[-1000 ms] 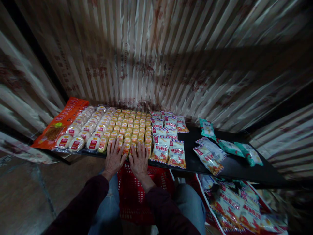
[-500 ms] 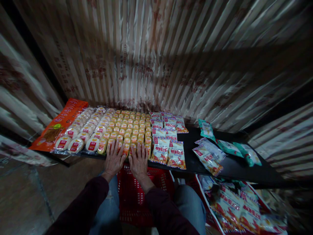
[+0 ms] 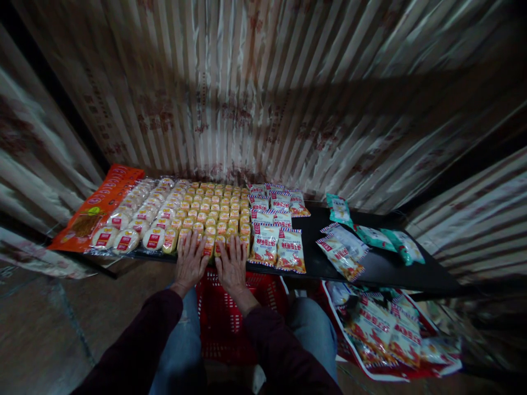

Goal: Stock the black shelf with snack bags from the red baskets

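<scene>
Rows of small yellow-wrapped snack cakes (image 3: pixel 212 214) stand packed together on a black shelf (image 3: pixel 307 241). Against their front edge lies my left hand (image 3: pixel 190 263), fingers stretched over the nearest cakes. My right hand (image 3: pixel 231 269) rests beside it in the same way, its fingers extended on the front row. Neither hand grasps anything. To the left of the cakes lie rows of round white wrapped biscuits (image 3: pixel 153 239). White and red snack bags (image 3: pixel 265 244) overlap in rows just right of my right hand.
An orange bag (image 3: pixel 96 211) lies at the shelf's left end. Green packets (image 3: pixel 374 237) and loose white bags (image 3: pixel 341 255) are scattered on the right. Below stand a red basket (image 3: pixel 224 318) between my knees and another basket (image 3: pixel 370 376) full of snack bags. A striped curtain (image 3: pixel 230 99) hangs behind.
The view has shifted slightly, so the shelf's right side sits a little higher and further left. Both hands stay flat against the front cakes, with hardly any movement.
</scene>
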A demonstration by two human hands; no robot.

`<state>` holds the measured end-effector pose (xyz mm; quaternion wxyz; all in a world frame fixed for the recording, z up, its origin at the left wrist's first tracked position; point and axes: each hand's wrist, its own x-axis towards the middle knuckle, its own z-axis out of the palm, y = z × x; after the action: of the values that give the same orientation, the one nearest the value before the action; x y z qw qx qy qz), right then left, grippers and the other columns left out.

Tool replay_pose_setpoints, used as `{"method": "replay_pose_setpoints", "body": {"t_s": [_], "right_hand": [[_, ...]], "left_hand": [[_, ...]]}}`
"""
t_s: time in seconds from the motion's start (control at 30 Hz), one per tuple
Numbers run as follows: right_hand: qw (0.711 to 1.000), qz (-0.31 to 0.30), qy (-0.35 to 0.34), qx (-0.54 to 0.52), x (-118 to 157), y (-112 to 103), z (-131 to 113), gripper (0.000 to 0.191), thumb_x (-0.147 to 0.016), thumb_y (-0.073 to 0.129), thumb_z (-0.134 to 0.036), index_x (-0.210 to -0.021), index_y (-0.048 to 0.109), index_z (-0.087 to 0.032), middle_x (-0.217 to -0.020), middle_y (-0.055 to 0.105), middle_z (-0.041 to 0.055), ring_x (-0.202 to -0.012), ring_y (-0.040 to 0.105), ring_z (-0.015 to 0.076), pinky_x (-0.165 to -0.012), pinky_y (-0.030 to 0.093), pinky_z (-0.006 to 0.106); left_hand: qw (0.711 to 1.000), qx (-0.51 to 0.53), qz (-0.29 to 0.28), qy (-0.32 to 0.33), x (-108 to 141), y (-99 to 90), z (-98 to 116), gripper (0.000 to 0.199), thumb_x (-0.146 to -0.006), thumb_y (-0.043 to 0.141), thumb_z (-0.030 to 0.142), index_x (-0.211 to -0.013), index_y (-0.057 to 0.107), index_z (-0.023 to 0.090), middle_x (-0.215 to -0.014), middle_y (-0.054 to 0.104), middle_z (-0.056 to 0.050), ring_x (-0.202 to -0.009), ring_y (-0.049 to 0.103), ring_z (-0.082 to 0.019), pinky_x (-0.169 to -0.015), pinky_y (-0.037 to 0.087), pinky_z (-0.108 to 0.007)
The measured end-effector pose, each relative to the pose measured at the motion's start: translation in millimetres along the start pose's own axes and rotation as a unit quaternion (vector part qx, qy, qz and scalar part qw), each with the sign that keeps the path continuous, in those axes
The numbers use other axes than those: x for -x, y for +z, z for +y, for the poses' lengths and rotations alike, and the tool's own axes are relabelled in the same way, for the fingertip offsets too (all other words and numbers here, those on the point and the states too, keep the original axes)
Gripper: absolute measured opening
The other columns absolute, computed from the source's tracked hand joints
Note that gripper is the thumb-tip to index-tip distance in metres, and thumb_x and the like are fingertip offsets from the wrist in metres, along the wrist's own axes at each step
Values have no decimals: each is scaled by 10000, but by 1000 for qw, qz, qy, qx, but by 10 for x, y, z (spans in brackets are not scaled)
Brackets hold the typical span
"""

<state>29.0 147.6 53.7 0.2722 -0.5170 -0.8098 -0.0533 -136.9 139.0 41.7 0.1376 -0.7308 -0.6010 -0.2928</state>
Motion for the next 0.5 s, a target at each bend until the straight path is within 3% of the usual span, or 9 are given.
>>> {"method": "replay_pose_setpoints", "body": {"t_s": [0.13,0.27,0.4,0.5], "right_hand": [[1000,5,-14,-19,121,-157,-39,516,-936,419,-242,-1447,357,-219,-1578,176,89,-1458,93,263,-1138,205,511],[996,10,-44,-76,458,-273,-55,492,-928,402,-206,-1420,401,-188,-1542,279,107,-1440,192,248,-1118,305,477],[989,31,-19,-144,877,-329,-64,450,-960,356,-215,-1403,422,-168,-1376,523,126,-1293,468,199,-1011,472,384],[979,34,-2,-201,1138,-489,-149,443,-986,318,-242,-1423,391,-245,-1197,660,66,-1101,622,163,-903,546,314]], "left_hand": [[1000,13,17,16,49,-24,38,555,-919,397,258,-1455,310,147,-1531,299,-146,-1460,108,-269,-1156,182,-526],[998,45,18,41,185,-120,162,511,-920,371,189,-1428,344,135,-1467,413,-147,-1446,185,-258,-1121,302,-488],[991,102,31,80,379,-343,504,422,-912,360,127,-1316,482,141,-1355,543,-125,-1400,313,-227,-1055,426,-427],[980,177,34,80,590,-605,897,452,-917,339,144,-1353,448,182,-1318,578,-95,-1363,382,-197,-1007,487,-417]]}}
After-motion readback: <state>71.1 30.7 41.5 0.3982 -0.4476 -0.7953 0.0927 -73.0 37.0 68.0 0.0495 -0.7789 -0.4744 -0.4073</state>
